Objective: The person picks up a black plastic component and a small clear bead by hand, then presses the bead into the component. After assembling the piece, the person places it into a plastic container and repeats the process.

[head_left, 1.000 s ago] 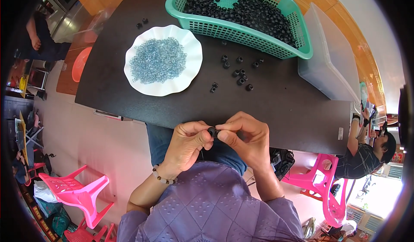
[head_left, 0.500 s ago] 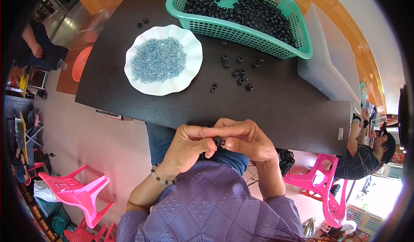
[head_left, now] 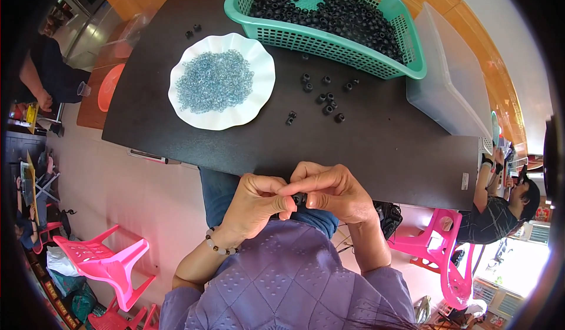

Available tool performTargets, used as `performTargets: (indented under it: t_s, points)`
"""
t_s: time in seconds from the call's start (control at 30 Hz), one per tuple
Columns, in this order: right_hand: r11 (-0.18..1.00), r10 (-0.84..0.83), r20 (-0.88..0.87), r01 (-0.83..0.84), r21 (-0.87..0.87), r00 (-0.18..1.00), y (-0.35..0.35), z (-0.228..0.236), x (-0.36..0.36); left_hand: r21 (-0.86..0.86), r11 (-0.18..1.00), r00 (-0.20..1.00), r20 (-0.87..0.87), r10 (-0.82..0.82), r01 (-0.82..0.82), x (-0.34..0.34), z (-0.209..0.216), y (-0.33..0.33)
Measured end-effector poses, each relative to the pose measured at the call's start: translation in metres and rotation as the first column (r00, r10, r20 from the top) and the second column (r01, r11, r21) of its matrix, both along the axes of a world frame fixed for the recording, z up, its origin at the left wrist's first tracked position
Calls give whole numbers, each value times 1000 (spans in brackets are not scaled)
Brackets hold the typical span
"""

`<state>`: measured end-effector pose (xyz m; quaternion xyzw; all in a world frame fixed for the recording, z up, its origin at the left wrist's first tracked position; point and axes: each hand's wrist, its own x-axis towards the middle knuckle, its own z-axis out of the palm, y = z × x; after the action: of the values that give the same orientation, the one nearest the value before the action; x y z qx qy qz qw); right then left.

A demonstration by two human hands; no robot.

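Note:
My left hand (head_left: 258, 205) and my right hand (head_left: 340, 196) meet just off the table's near edge, above my lap. Between their fingertips is a small black cylindrical part (head_left: 299, 199), mostly covered by the fingers. My left thumb and fingers pinch it from one side; my right thumb presses at its other side, with the right index finger reaching over toward the left fingertips. Ahead of the hands lie several loose black parts (head_left: 328, 110) of a similar look. A white scalloped plate (head_left: 262, 97) at the left bears a heap of tiny clear bluish rings (head_left: 216, 82).
A green plastic basket (head_left: 329, 49) full of black parts stands at the back of the dark table (head_left: 235, 150). Beside it at the right is a translucent plastic bin (head_left: 444, 77). Pink plastic chairs (head_left: 109, 259) stand around. Another person (head_left: 497, 206) sits at the right.
My right index finger has come down closer to the left fingertips over the black part. Both hands stay in nearly the same place. At the far left, another person's arm has shifted.

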<state>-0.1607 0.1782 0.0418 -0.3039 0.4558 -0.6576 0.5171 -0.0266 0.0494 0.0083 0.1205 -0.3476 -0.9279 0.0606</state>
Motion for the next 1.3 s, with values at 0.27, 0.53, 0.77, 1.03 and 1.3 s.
performTargets:
  t_s: [0.27,0.53,0.77,1.03,1.3]
  points:
    - [998,-23,-2,23,50,1000,0,5,3,-1,1000,1000,13,19,-19,3,-1,0]
    - [996,-70,18,68,58,997,2,13,8,-77,994,994,62,88,-83,5,13,6]
    - [997,-74,-69,74,-1,995,4,15,12,-189,982,999,16,31,-28,13,19,6]
    - [993,-112,48,111,34,993,3,9,9,-100,991,996,28,88,-85,-2,20,7]
    - [996,33,95,-26,-80,995,-3,-2,-10,53,997,998,25,50,-51,-9,12,5]
